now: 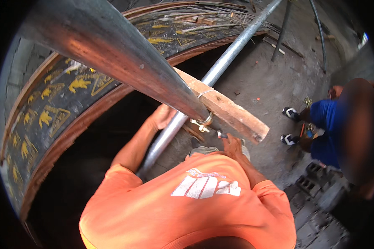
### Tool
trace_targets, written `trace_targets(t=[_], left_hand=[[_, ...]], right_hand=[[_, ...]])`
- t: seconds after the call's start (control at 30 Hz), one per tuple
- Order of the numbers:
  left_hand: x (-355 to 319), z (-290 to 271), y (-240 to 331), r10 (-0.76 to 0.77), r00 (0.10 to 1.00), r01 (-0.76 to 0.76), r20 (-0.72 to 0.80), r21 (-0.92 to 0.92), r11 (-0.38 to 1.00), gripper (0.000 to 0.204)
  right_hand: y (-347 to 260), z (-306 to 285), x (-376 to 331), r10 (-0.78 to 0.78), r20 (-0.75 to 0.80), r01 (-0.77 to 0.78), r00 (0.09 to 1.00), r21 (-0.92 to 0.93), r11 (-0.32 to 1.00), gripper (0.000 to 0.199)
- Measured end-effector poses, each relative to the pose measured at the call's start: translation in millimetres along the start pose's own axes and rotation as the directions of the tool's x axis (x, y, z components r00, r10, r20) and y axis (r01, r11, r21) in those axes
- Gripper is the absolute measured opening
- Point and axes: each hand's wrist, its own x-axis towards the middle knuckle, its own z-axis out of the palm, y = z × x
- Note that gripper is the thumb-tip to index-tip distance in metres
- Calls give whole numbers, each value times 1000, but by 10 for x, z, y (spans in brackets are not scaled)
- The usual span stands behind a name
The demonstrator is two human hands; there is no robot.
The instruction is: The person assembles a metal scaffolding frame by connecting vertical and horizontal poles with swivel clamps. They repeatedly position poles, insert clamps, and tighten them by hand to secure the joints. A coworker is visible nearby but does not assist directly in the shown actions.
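Note:
A thick metal pipe (pixel 124 58) slants down from the upper left, ending by a brass-coloured clamp (pixel 202 123) with a wing-shaped part. A thinner silver pipe (pixel 237 45) crosses beneath it. Behind them lies a timber piece (pixel 232 110) with a wire loop round it. My left hand (pixel 164 116) is against the pipes where they cross; its fingers are hidden behind the thick one. Just below the timber, my right hand (pixel 233 146) is closed round a tool with a small metal head (pixel 220 134), possibly a hammer; its handle is mostly covered.
Curved dark formwork panels (pixel 54 120) with yellow markings sweep along the left and top, over a dark hollow. Rods and wood scraps (pixel 207 23) lie on top. At right is another person in blue shorts (pixel 326 112). Hollow blocks (pixel 311 178) are on the floor behind them.

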Motion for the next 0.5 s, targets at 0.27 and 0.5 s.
trace_targets(t=[0.27, 0.5], left_hand=[[-73, 54, 156, 101, 988, -60, -119, 305, 950, 52], [-991, 347, 458, 480, 843, -453, 244, 804, 385, 33]], right_hand=[[-329, 147, -8, -12, -162, 8, 987, -22, 1000, 32], [-1829, -547, -145, -261, 141, 249, 955, 95, 964, 44]])
